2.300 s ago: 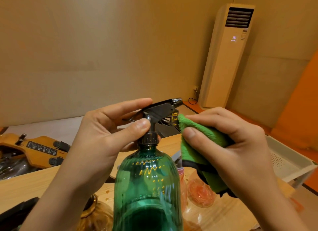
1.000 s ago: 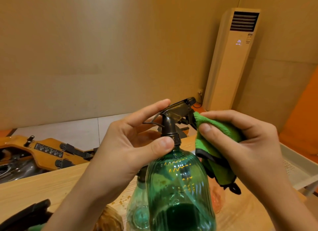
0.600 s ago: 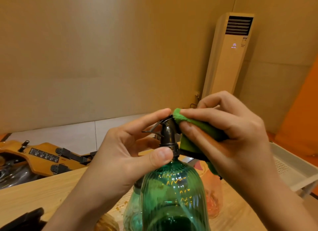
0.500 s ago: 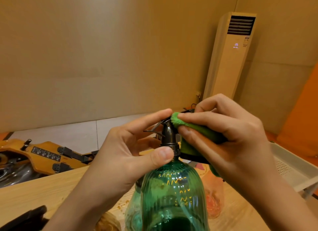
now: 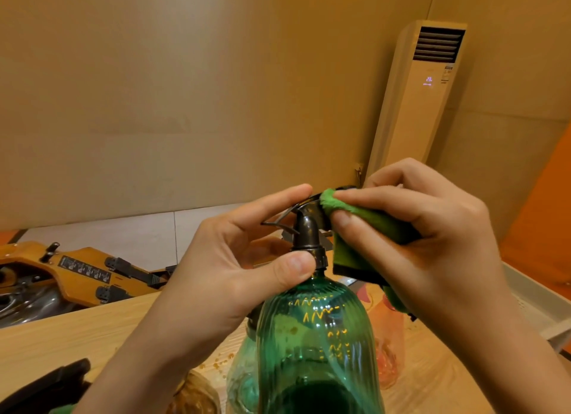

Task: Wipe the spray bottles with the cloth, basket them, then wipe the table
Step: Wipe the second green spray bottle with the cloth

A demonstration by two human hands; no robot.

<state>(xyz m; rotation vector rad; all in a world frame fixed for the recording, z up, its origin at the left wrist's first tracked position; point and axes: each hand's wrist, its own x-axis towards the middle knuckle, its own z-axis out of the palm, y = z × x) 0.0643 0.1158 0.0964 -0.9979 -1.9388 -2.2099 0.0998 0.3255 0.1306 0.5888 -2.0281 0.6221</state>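
A ribbed green spray bottle with a dark trigger head stands raised in front of me. My left hand grips its neck, thumb on the collar and forefinger on top of the head. My right hand pinches a folded green cloth against the nozzle side of the head. Behind it on the wooden table stand a second green bottle, an orange-tinted bottle and an amber one, all partly hidden.
A white plastic basket sits at the table's right edge. Small orange specks lie on the table. A dark object lies at the lower left. Beyond the table are a wooden-framed machine and a tall air conditioner.
My right hand brought the cloth from the nozzle tip up over the top of the trigger head and keeps rubbing there. The left hand's grip on the neck stayed the same.
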